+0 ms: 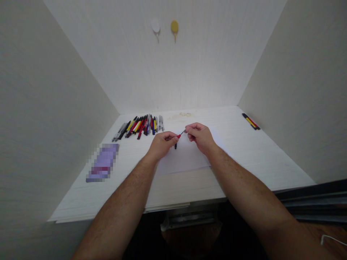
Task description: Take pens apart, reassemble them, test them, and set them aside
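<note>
While a white paper (187,160) lies mid-surface (130,180), a blurred purple item (104,160) rests to its left. Over the paper, near a black piece (175,146), the left hand (163,143) pinches a red pen part (179,136); the right hand (199,135), apart from it, pinches the thin dark rod (182,132) jutting out. Assorted pens (139,126) lie far left, more pens (251,121) far right; two hooks (174,27) hang on the far wall (189,72).
</note>
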Motion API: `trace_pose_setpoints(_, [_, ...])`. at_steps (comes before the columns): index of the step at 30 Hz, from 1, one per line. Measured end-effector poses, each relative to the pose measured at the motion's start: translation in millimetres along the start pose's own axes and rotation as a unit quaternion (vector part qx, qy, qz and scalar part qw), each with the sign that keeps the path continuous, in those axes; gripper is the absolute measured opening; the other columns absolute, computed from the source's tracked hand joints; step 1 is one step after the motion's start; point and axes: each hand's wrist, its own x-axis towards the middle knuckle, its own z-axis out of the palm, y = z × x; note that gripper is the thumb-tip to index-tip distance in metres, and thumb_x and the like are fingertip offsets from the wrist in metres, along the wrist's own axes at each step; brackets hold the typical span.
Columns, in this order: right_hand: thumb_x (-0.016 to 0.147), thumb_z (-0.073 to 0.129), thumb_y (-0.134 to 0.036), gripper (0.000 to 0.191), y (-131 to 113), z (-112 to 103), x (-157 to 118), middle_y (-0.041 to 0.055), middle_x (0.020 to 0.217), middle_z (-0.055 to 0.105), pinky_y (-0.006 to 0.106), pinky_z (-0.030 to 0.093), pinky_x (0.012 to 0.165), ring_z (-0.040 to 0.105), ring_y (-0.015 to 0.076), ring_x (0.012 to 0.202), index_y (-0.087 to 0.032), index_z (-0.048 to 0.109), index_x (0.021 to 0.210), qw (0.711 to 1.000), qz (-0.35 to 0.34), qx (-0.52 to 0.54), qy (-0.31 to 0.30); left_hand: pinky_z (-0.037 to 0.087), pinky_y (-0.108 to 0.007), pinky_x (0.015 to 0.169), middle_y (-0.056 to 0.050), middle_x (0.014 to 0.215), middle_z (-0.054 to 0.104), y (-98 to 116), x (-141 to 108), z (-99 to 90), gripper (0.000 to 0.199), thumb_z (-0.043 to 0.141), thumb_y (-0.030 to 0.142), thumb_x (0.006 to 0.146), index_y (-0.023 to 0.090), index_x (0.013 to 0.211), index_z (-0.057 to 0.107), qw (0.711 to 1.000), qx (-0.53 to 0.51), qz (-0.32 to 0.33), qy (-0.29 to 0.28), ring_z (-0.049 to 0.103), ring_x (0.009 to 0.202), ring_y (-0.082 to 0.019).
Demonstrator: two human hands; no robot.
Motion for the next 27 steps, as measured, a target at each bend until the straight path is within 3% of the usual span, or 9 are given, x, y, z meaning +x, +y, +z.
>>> trace_pose_setpoints(5, [0.064,0.075,-0.033,0.028,0,-1,1,0.0002,0.070,0.066,0.021,0.037,0.046,0.049,0.0073,0.051,-0.017,0.069,0.086,0.999,0.005,-0.038,0.010,0.036,-0.023,0.051,0.000,0.062,0.062,-1,2,-4.4,0.026,0.073,0.036,0.067,0.015,0.081,0.070,0.998,-0.052,-0.019,0.027,0.049,0.053,-0.009])
trace_pose_setpoints(8, [0.069,0.071,-0.033,0.022,3,-3,0,-0.0005,0.064,0.065,0.024,0.039,0.050,0.051,0.0096,0.052,-0.017,0.069,0.084,0.987,-0.013,-0.158,0.029,0.036,-0.022,0.050,-0.001,0.064,0.063,-2,4,-7.0,0.027,0.072,0.037,0.067,0.014,0.080,0.068,0.994,-0.095,-0.022,0.057,0.049,0.052,-0.009])
trace_pose_setpoints(10, [0.074,0.066,-0.031,0.015,5,-4,-1,0.0010,0.067,0.067,0.026,0.043,0.058,0.056,0.0121,0.059,-0.018,0.070,0.082,0.954,-0.063,-0.294,0.018,0.034,-0.022,0.050,-0.002,0.065,0.063,-2,6,-7.7,0.024,0.071,0.036,0.067,0.014,0.076,0.068,0.991,-0.110,-0.028,0.073,0.048,0.051,-0.008])
trace_pose_setpoints(13, [0.082,0.059,-0.027,0.015,8,-4,-5,0.0033,0.084,0.071,0.030,0.045,0.073,0.061,0.0154,0.076,-0.022,0.073,0.086,0.864,-0.149,-0.477,-0.067,0.037,-0.022,0.052,-0.004,0.072,0.066,-4,8,-7.6,0.018,0.070,0.030,0.066,0.013,0.069,0.066,0.986,-0.131,-0.051,0.090,0.051,0.055,-0.008])
trace_pose_setpoints(16, [0.086,0.056,-0.024,0.020,10,-4,-8,0.0046,0.094,0.070,0.030,0.044,0.081,0.060,0.0166,0.085,-0.023,0.073,0.096,0.795,-0.182,-0.559,-0.149,0.039,-0.022,0.054,-0.005,0.073,0.066,-7,10,-7.4,0.015,0.069,0.028,0.064,0.013,0.066,0.066,0.982,-0.143,-0.075,0.101,0.052,0.056,-0.008])
trace_pose_setpoints(20, [0.086,0.055,-0.020,0.025,10,-6,-8,0.0045,0.100,0.067,0.030,0.043,0.085,0.058,0.0178,0.093,-0.026,0.072,0.104,0.759,-0.181,-0.599,-0.180,0.039,-0.022,0.053,-0.005,0.067,0.065,-11,12,-7.2,0.016,0.070,0.029,0.063,0.014,0.068,0.067,0.981,-0.143,-0.082,0.107,0.052,0.055,-0.009])
trace_pose_setpoints(27, [0.085,0.053,-0.015,0.037,9,-4,-10,0.0045,0.109,0.063,0.030,0.043,0.086,0.056,0.0177,0.099,-0.032,0.068,0.114,0.730,-0.147,-0.631,-0.218,0.037,-0.023,0.052,-0.003,0.062,0.063,-9,10,-6.6,0.018,0.070,0.029,0.063,0.013,0.071,0.069,0.983,-0.130,-0.081,0.101,0.050,0.053,-0.009])
